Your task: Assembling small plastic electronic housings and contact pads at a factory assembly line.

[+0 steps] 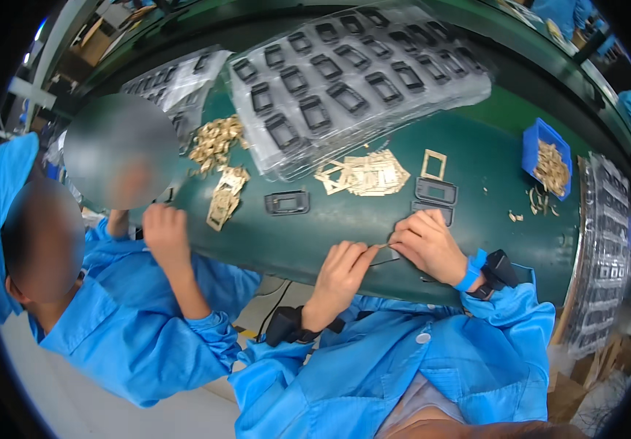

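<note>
Close to the table's near edge, my left hand [343,272] and my right hand [428,245] meet fingertip to fingertip. Both pinch a small thin tan strip [383,246], mostly covered by the fingers. Beneath it shows a flat grey piece [384,257], partly hidden. Just beyond my right hand lie dark rectangular frames [435,191], with a cream rectangular frame [434,165] behind them. Another dark frame [287,203] rests to the left. A loose heap of cream cut-out frames [368,174] sits between these, farther back.
Clear plastic trays of dark frames [359,69] cover the back of the green table [509,241]. At right stands a blue bin [547,157] of tan scraps, beside stacked trays [601,256]. A co-worker in blue [140,322] sits at left near a scrap pile [217,143].
</note>
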Demonstrator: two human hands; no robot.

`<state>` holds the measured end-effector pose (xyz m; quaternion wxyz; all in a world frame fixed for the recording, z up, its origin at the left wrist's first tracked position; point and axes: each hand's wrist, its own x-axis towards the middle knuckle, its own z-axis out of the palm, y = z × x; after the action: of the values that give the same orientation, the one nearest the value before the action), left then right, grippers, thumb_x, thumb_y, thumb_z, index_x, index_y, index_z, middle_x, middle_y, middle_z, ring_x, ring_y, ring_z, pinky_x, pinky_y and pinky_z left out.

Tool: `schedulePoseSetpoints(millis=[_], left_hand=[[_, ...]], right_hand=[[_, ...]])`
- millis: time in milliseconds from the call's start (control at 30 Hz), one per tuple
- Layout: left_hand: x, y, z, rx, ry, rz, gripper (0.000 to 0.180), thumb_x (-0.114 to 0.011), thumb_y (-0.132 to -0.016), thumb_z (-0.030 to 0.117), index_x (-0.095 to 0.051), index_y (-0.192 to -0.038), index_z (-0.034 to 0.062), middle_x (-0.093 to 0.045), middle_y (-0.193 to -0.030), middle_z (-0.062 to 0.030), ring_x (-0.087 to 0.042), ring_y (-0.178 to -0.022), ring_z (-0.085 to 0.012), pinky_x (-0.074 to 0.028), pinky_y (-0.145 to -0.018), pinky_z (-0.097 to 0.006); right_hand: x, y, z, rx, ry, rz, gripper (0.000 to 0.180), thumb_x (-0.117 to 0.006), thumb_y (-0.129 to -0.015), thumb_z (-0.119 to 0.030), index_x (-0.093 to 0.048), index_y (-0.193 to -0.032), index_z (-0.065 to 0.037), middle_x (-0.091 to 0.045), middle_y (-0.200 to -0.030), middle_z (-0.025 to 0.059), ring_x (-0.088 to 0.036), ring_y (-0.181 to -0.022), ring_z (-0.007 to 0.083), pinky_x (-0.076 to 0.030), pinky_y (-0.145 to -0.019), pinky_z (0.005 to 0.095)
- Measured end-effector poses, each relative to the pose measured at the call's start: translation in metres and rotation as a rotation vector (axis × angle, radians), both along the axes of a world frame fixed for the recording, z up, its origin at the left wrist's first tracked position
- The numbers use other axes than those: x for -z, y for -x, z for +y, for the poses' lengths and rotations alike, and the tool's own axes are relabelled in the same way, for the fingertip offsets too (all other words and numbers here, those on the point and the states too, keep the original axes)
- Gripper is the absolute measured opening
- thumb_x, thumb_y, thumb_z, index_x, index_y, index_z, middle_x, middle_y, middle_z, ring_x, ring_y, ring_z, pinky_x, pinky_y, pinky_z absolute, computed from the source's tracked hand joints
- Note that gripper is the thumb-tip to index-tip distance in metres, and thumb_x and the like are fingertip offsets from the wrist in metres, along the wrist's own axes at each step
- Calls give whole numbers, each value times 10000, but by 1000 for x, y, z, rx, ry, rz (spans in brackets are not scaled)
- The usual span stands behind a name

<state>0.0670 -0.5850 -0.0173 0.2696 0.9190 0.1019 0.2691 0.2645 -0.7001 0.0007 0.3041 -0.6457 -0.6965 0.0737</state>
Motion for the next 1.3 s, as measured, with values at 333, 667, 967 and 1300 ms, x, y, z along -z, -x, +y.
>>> schedulePoseSetpoints(millis=[333, 667, 967, 1300], left_hand=[[5, 13, -15, -25, -202, 157, 451, -630, -791, 34, -665, -1236, -31, -637, -1146, -104, -618, -1048, -266, -487, -892, -384], [11, 13, -21, -135, -205, 166, 449, -616, -801, 29, -676, -1243, -22, -650, -1224, -120, -622, -1097, -264, -481, -916, -386], [11, 25, -34, -247, -129, 129, 405, -586, -831, 41, -665, -1221, -37, -645, -1254, -135, -624, -1134, -286, -469, -925, -399], [12, 19, -34, -268, 91, 39, 416, -645, -818, -49, -685, -1224, 36, -630, -1221, -107, -606, -1105, -293, -470, -907, -381]], right_hand=[[0, -5, -23, -186, -46, -341, 382, -642, -808, -110, -667, -1173, 0, -640, -1100, 85, -623, -1075, 215, -510, -889, 330], [0, -5, -18, -175, 20, -338, 455, -614, -814, -110, -633, -1249, 23, -620, -1148, 95, -610, -1110, 230, -514, -934, 336], [-8, -5, -18, -174, 47, -146, 396, -665, -767, -45, -678, -1158, 22, -638, -1109, 127, -630, -1062, 275, -528, -918, 376], [-2, 9, 1, -16, -65, -7, 121, -756, -785, -35, -684, -881, -18, -610, -847, 84, -595, -796, 281, -481, -679, 390]])
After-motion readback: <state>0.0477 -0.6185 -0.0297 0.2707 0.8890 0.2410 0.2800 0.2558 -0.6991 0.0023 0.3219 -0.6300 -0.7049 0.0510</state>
